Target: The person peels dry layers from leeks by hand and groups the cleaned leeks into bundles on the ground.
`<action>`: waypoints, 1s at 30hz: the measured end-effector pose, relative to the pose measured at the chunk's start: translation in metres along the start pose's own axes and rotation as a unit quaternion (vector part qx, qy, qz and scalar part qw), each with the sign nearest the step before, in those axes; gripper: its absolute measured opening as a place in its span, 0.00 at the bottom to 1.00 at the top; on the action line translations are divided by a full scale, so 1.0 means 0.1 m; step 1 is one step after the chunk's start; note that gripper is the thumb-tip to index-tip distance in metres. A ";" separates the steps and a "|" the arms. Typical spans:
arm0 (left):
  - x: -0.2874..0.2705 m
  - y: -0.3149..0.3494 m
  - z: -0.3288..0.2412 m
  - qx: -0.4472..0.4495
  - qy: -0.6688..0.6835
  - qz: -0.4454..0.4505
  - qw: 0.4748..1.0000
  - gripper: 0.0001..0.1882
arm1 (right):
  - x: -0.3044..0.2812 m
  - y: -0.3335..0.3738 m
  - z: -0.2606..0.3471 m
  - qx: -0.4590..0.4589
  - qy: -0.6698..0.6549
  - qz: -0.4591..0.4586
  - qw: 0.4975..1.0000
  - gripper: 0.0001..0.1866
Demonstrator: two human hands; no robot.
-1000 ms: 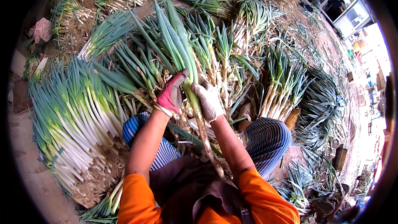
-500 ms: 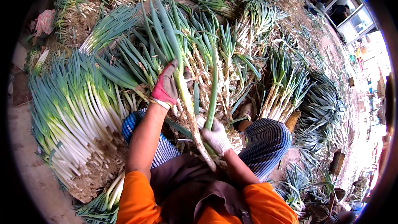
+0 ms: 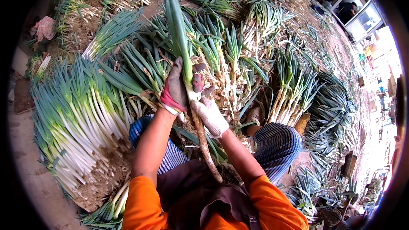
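A thick green onion (image 3: 176, 21) stands in front of me, its green leaves pointing away and its dirty brown stalk slanting down toward my lap. My left hand (image 3: 176, 86), in a red and grey glove, wraps round it where the leaves meet the stalk. Just below, my right hand (image 3: 210, 114), in a white knit glove with dark fingertips, closes on the upper stalk. The fingers of both hands nearly meet there. Behind lie more untrimmed green onions (image 3: 230, 68) with dry outer leaves.
At my left lies a wide row of cleaned green onions (image 3: 81, 115) with white stalks and matted roots. Another bundle (image 3: 289, 89) stands beyond my right knee, near a dark heap of leaves (image 3: 332, 106). Farther bundles (image 3: 115, 32) cover the ground ahead. A glass-paned booth (image 3: 358, 12) stands far right.
My right hand has let go of a loose green leaf and moved up and left onto the held onion's stalk. The onion now stands more upright, with fewer leaves on it.
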State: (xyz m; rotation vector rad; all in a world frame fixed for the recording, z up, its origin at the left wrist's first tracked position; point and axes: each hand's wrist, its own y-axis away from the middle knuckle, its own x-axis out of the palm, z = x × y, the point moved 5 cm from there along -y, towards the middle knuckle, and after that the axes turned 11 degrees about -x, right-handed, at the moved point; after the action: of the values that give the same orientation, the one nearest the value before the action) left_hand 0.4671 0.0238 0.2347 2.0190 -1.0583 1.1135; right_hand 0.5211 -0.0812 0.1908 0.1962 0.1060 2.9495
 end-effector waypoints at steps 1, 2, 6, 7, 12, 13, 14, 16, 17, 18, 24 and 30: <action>-0.05 0.01 -0.03 0.002 -0.035 -0.026 0.999 0.28 | 0.06 -0.04 0.06 -0.026 -0.039 -0.006 0.999 0.18; -0.09 0.02 -0.06 0.003 -0.069 -0.051 0.996 0.29 | 0.10 -0.07 0.13 -0.051 -0.079 -0.012 0.996 0.17; -0.41 0.18 -0.43 0.099 -0.428 -0.290 0.850 0.32 | 0.14 -0.05 0.10 -0.078 -0.029 -0.061 0.995 0.22; -0.47 0.22 -0.49 0.147 -0.403 -0.342 0.836 0.31 | 0.09 -0.05 0.04 -0.111 0.037 -0.083 0.990 0.22; -0.44 0.21 -0.25 0.120 -0.359 -0.251 0.891 0.25 | 0.16 -0.04 0.27 -0.078 0.384 -0.072 0.917 0.20; -0.41 0.19 -0.23 0.117 -0.343 -0.237 0.901 0.22 | 0.15 -0.03 0.24 -0.106 0.366 -0.096 0.920 0.17; -0.38 0.19 -0.22 0.115 -0.327 -0.223 0.911 0.20 | 0.12 -0.04 0.18 -0.124 0.346 -0.102 0.925 0.17; -0.32 0.13 -0.22 0.108 -0.285 -0.217 0.928 0.20 | 0.06 -0.06 0.10 -0.159 0.303 -0.120 0.932 0.16; -0.37 0.12 -0.18 0.109 -0.297 -0.229 0.921 0.20 | 0.05 -0.05 0.08 -0.183 0.339 -0.124 0.914 0.15; -0.36 0.12 -0.16 0.110 -0.308 -0.242 0.913 0.20 | 0.06 -0.06 0.08 -0.189 0.341 -0.121 0.913 0.15; -0.40 0.02 -0.08 0.132 -0.283 -0.191 0.931 0.17 | 0.10 -0.07 0.07 -0.157 0.112 -0.079 0.978 0.13; -0.55 0.00 -0.04 0.091 -0.243 -0.207 0.943 0.15 | 0.16 -0.24 0.00 -0.035 -0.098 -0.051 0.993 0.14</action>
State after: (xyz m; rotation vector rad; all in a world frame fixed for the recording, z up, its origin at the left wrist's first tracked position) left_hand 0.4477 0.0466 0.1886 2.5922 -0.7050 0.5182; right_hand 0.5094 -0.0551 0.1910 0.4538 -0.0130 2.8096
